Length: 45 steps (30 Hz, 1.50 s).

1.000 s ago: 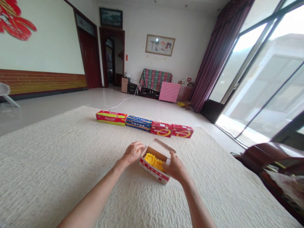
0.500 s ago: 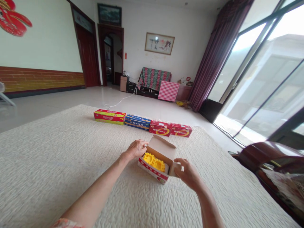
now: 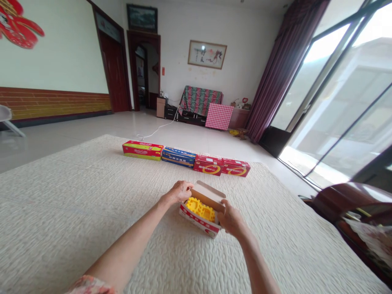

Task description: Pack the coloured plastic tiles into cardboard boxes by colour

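An open red and white cardboard box (image 3: 196, 221) rests on the cream quilted cover, its long lid (image 3: 208, 190) raised at the far side. Yellow plastic building blocks (image 3: 200, 210) with notched edges lie inside it. At the box's left end, my left hand (image 3: 180, 192) is closed with its fingertips on the corner by the lid. My right hand (image 3: 232, 219) grips the right end, thumb and fingers over the side flap, which is mostly hidden behind it.
Beyond the box stand a red and green box (image 3: 142, 151), a blue box (image 3: 178, 157) and two red boxes (image 3: 208, 165) in a row. The quilted cover (image 3: 92, 196) spreads around. At right is a dark wooden piece of furniture (image 3: 333, 200).
My right hand has moved up and inward, folding the right side flap toward the box. The raised lid has tilted a little. My left hand stays at the left end.
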Each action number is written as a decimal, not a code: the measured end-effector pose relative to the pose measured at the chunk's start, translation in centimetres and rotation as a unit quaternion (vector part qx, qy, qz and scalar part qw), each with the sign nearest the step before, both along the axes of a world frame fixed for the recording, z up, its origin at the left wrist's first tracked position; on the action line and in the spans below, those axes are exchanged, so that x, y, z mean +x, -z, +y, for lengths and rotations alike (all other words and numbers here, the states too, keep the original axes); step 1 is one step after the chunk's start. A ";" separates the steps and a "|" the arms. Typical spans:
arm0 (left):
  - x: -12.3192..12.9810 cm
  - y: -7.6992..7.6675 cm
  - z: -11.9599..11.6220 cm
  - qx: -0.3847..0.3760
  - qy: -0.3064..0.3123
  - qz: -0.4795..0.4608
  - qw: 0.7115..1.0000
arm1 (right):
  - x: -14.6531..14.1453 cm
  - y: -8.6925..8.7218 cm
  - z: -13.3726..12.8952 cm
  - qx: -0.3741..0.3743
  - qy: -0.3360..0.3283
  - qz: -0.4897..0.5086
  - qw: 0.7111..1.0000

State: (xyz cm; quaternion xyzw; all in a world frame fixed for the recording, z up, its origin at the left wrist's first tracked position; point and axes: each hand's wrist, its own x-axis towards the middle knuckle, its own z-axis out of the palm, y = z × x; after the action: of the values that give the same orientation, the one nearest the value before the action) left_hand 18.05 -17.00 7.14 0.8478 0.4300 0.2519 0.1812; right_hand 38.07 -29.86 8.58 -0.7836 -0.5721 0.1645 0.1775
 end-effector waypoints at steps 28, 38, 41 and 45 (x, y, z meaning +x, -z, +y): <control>-4.7 3.5 2.9 0.223 -0.181 -0.134 0.949 | -5.5 2.8 8.9 0.233 0.032 -0.013 0.972; -5.0 3.6 5.2 0.259 -0.224 -0.082 0.936 | -6.5 3.1 12.6 0.263 0.051 0.002 0.963; -5.5 3.3 4.9 0.279 -0.219 -0.081 0.931 | -6.6 2.9 12.2 0.287 0.055 0.001 0.956; -5.8 3.2 5.2 0.305 -0.212 -0.083 0.925 | -6.7 3.3 12.8 0.353 0.054 0.011 0.934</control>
State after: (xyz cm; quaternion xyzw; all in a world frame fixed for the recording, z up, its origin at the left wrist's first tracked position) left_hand 12.23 -11.84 3.90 0.7269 0.4858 0.4731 -0.1088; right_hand 31.41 -17.06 5.25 -0.6986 -0.5480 -0.0494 0.4573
